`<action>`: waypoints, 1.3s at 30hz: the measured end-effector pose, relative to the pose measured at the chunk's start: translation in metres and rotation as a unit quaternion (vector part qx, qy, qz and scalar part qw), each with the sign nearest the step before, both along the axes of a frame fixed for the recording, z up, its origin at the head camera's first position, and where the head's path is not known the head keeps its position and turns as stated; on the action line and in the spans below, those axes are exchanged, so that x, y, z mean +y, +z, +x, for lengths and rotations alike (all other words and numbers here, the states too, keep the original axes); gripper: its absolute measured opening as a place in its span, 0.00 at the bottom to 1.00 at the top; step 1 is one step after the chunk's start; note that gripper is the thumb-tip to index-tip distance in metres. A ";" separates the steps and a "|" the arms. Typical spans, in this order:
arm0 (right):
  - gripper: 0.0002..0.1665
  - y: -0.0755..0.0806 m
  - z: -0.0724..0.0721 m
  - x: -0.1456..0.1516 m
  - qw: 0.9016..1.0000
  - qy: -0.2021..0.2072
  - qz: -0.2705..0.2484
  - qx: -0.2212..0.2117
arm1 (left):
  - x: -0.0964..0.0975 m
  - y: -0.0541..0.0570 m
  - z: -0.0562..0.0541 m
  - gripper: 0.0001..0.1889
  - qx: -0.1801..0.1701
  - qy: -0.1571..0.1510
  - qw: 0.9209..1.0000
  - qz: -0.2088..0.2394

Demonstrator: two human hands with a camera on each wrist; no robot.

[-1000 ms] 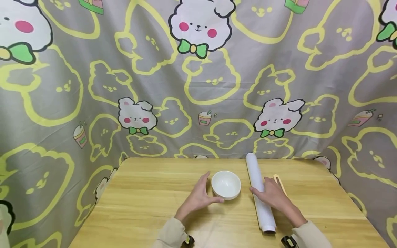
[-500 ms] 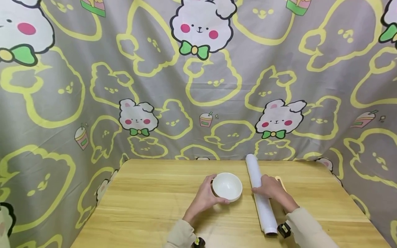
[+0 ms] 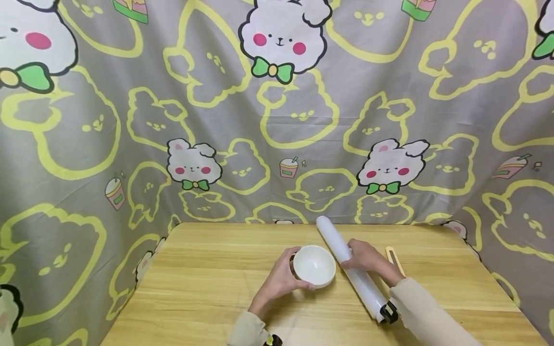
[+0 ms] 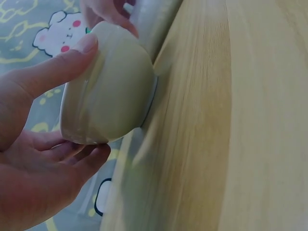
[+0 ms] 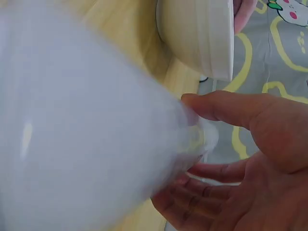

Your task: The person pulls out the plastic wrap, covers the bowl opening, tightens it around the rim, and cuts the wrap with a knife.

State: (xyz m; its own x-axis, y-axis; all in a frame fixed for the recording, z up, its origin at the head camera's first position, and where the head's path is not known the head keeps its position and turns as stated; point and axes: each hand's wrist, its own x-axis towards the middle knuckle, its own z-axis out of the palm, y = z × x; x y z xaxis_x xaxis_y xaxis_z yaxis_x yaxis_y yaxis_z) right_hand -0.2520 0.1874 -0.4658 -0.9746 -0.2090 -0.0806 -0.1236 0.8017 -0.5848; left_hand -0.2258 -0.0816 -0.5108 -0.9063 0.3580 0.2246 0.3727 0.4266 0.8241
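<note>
A white bowl (image 3: 314, 267) is held at its left side by my left hand (image 3: 280, 278), thumb near the front of the rim and fingers behind. In the left wrist view the bowl (image 4: 113, 84) has its foot close to the tabletop; contact cannot be made out. My right hand (image 3: 367, 257) grips a roll of clear plastic film (image 3: 362, 284) around its middle. The roll slants from the far edge toward the near right, just right of the bowl. In the right wrist view, thumb and fingers lie on opposite sides of the roll (image 5: 96, 125).
A slim yellow tool with a dark slot, like a utility knife (image 3: 395, 261), lies right of my right hand, partly behind the forearm. The wooden table (image 3: 207, 269) meets a patterned grey curtain (image 3: 242, 120) at the back and sides.
My left hand has closed on the bowl, which has shifted slightly nearer. My right hand has gripped the roll and swung its far end left, toward the bowl.
</note>
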 end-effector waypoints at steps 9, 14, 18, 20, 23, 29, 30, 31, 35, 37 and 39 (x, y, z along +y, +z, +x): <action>0.33 0.000 -0.026 -0.018 0.997 0.069 0.035 0.026 | 0.001 -0.005 0.003 0.54 -0.016 -0.031 0.998 0.048; 0.35 0.000 -0.040 -0.020 0.994 0.098 0.043 0.030 | 0.002 -0.008 0.000 0.54 -0.036 -0.037 0.996 0.072; 0.35 0.000 -0.049 -0.020 0.990 0.126 0.045 0.037 | 0.003 -0.009 -0.001 0.55 -0.046 -0.038 0.994 0.090; 0.35 0.000 -0.054 -0.019 0.989 0.138 0.042 0.041 | 0.004 -0.009 -0.002 0.55 -0.048 -0.040 0.993 0.096; 0.35 -0.002 -0.059 -0.017 0.987 0.148 0.040 0.044 | 0.007 -0.009 -0.002 0.55 -0.057 -0.042 0.992 0.103; 0.33 -0.008 -0.067 -0.018 0.981 0.172 0.045 0.078 | 0.012 -0.008 -0.004 0.54 -0.077 -0.052 0.987 0.131; 0.31 -0.009 -0.068 -0.018 0.979 0.178 0.046 0.086 | 0.013 -0.008 -0.004 0.54 -0.079 -0.056 0.986 0.135; 0.30 -0.009 -0.069 -0.018 0.977 0.186 0.047 0.096 | 0.015 -0.009 -0.005 0.54 -0.083 -0.062 0.985 0.137; 0.25 -0.008 -0.072 -0.018 0.968 0.213 0.046 0.125 | 0.019 -0.009 -0.008 0.55 -0.094 -0.075 0.983 0.140; 0.25 -0.007 -0.074 -0.019 0.964 0.222 0.041 0.137 | 0.019 -0.009 -0.009 0.56 -0.100 -0.074 0.982 0.140; 0.25 -0.007 -0.077 -0.020 0.962 0.227 0.038 0.150 | 0.017 -0.009 -0.011 0.55 -0.101 -0.074 0.981 0.146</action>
